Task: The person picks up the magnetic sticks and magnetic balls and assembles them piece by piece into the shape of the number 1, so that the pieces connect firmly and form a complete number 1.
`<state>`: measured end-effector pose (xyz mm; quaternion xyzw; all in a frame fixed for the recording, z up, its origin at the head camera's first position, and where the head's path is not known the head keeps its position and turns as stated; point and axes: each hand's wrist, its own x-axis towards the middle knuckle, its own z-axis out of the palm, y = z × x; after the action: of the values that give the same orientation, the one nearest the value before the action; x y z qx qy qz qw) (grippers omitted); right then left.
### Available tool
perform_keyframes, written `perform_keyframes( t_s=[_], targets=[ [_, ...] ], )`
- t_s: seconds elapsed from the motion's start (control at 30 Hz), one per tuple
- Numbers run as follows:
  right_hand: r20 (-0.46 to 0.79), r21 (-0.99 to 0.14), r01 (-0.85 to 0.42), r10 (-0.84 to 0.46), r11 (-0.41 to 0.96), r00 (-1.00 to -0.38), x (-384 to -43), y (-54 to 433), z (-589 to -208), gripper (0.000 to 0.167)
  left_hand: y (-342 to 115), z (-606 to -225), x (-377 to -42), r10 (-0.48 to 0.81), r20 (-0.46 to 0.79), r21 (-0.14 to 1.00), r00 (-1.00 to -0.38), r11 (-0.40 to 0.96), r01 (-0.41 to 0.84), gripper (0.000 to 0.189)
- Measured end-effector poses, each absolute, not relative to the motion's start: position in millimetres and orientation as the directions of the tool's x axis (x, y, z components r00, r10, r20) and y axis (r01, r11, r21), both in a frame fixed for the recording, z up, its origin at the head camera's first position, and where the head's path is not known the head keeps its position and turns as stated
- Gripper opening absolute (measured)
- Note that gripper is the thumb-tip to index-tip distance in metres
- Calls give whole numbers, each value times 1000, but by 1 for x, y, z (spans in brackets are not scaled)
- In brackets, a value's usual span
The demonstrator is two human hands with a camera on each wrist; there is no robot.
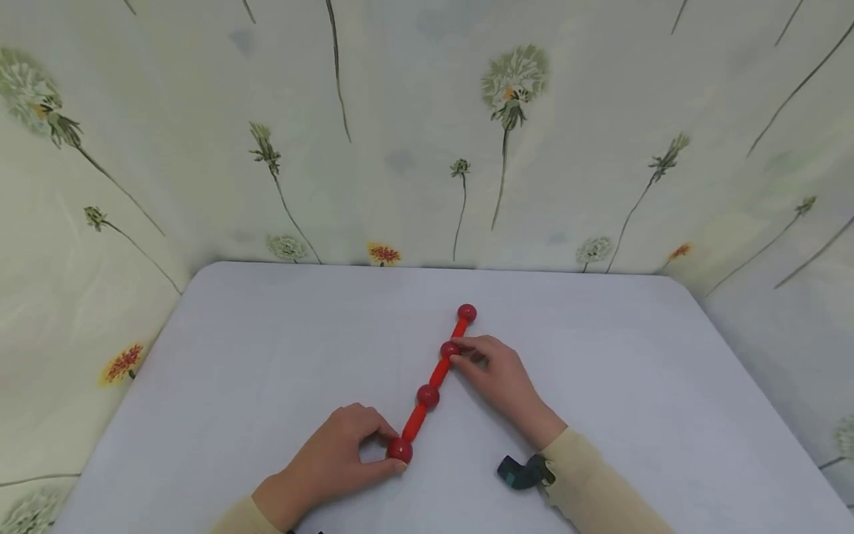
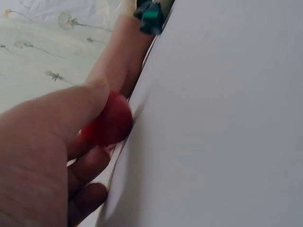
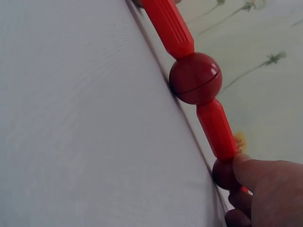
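Observation:
A straight chain of dark red balls joined by bright red ridged rods (image 1: pixel 414 423) runs diagonally over the white table, its far end up and to the right. At the near end my left hand (image 1: pixel 336 456) pinches the last ball (image 2: pixel 111 120) between thumb and fingers. Farther along, my right hand (image 1: pixel 500 374) holds another ball (image 1: pixel 450 350) between thumb and fingertips. Between the hands lies a free ball (image 3: pixel 195 78) with a seam line round it. The farthest ball (image 1: pixel 467 313) sits beyond my right hand, untouched.
The white table (image 1: pixel 640 356) has rounded back corners and meets a flower-patterned cloth (image 1: pixel 414 148) at the back and sides. A dark camera mount (image 1: pixel 523 472) sits at my right wrist, beside the beige sleeve (image 1: pixel 594 475).

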<state>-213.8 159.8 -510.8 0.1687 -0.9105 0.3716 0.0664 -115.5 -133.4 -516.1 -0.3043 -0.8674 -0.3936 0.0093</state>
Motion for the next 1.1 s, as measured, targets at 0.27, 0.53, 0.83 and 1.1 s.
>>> perform_keyframes(
  t_s=[0.27,0.53,0.83,1.1],
  targets=[
    [221,-667,-406,-354,625,-909,-219,147,-510,34,-125,-514,-91,476,284,654,-832,538,531,24],
    [231,-652,-470,-434,595,-871,-227,130,-509,36,-122,-513,-83,469,286,635,-836,561,532,27],
    [242,-661,-483,-446,575,-862,-230,120,-511,36,-121,-514,-83,461,289,631,-839,568,529,29],
    [241,-665,-467,-423,584,-873,-232,114,-513,36,-119,-516,-84,452,281,645,-847,564,515,29]
  ],
)
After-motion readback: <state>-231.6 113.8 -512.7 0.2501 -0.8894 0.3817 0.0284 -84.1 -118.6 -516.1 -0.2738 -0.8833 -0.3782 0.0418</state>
